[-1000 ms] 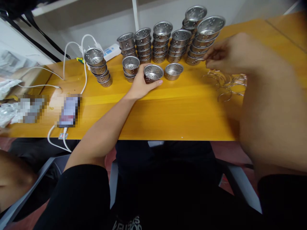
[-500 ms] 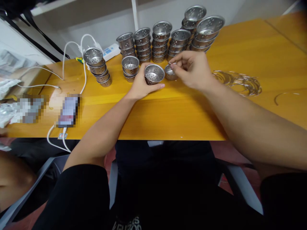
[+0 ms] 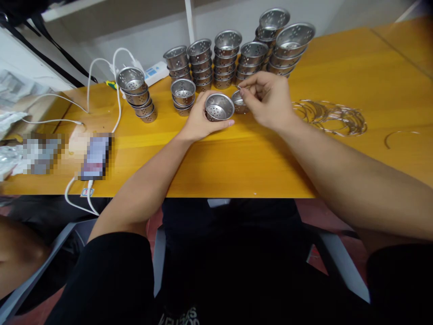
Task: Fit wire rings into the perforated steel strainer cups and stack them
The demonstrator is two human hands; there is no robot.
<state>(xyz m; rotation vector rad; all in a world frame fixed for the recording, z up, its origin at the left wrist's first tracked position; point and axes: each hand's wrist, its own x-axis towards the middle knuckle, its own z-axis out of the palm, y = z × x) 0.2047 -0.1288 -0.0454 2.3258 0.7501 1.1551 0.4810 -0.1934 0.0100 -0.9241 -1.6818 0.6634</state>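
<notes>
A perforated metal cup (image 3: 219, 108) is tilted in the grip of my left hand (image 3: 199, 118), its open mouth facing up toward me. Just to the right, my right hand (image 3: 269, 97) pinches a thin piece of wire (image 3: 239, 87) between thumb and fingertips. Behind those fingertips a second perforated cup (image 3: 238, 104) stands on the table, partly hidden by the hand. To the right of my right wrist lies a pile of curved wires (image 3: 333, 118). A short stack of cups (image 3: 183, 95) stands to the left of my left hand.
Several tall stacks of perforated cups (image 3: 227, 58) line the back of the wooden table (image 3: 216, 167). Another cup stack (image 3: 137, 92) stands left, near white cables and a power strip (image 3: 156, 72). A phone (image 3: 96, 155) lies front left; a single curved wire (image 3: 389, 141) lies far right.
My left hand has shifted the cup very slightly to the right and down, and it sits a little closer to my right hand. The right hand keeps its pinch on the wire.
</notes>
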